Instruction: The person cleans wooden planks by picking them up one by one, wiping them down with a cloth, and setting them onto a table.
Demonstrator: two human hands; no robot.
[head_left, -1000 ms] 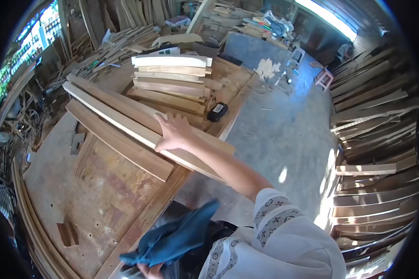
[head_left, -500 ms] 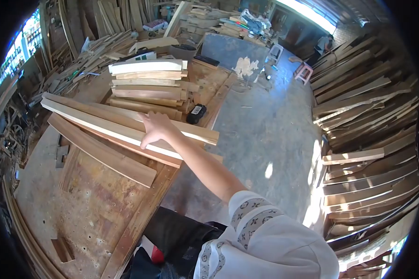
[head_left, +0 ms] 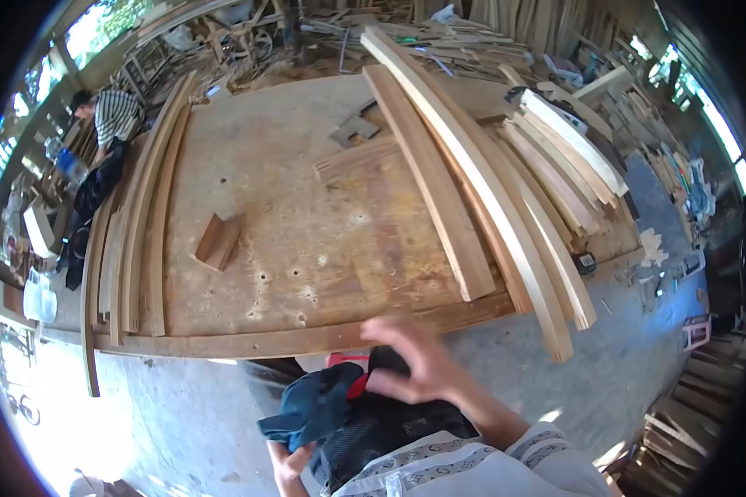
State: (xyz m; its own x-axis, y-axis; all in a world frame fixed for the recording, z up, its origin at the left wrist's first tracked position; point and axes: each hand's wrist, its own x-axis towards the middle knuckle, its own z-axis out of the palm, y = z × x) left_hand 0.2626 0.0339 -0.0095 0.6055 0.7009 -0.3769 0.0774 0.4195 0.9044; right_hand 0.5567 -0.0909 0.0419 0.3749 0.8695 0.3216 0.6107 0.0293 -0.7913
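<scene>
A bunched dark teal cloth is held low in front of my body. My left hand grips it from below, its fingers partly hidden by the fabric. Somewhat blurred, my right hand hovers to the right of the cloth near the table's front edge, fingers apart and holding nothing. Between the hands shows part of a red item, its kind unclear. On the table right of centre lie a brown curved board and a pale-edged long board, both apart from my hands.
The worn wooden table carries a small angled wood piece, a metal square and a tape measure. A stack of short boards lies at the right, long strips at the left. A person is at the far left.
The view has swung left across the table. My right hand has left the long boards and come back towards my body. My left hand with the teal cloth has come into view.
</scene>
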